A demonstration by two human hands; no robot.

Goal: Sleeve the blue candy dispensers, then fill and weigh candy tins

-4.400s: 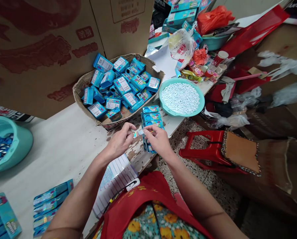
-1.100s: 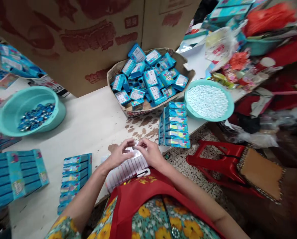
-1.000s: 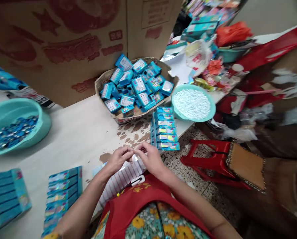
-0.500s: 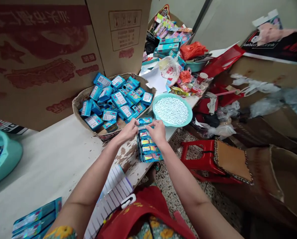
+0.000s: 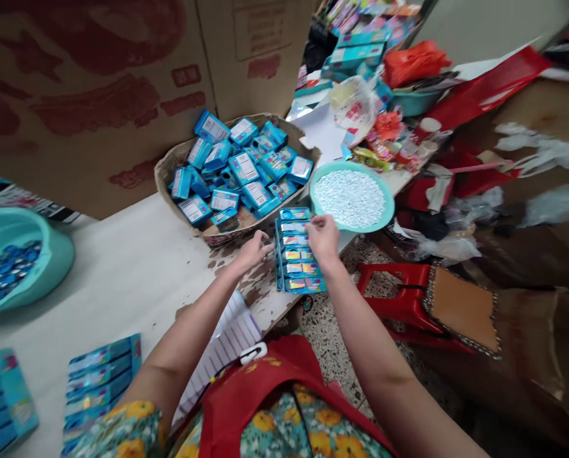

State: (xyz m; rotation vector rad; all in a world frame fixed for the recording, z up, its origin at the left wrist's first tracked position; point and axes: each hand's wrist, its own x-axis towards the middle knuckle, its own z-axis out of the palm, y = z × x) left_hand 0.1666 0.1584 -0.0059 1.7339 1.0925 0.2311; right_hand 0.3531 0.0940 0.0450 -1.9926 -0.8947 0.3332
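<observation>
Both hands are at the row of blue packets (image 5: 296, 256), which lies by the front edge of the desk (image 5: 141, 267) beside the basin (image 5: 389, 201); from my remote seat I see the right hand (image 5: 323, 238) bent against the right ends of the farther packets and the left hand (image 5: 256, 250) half curled just off the left side, and I cannot tell whether either grasps anything. I judge the step to be fingertip work on those farther packets, the next move calling for light, steady pressure.
</observation>
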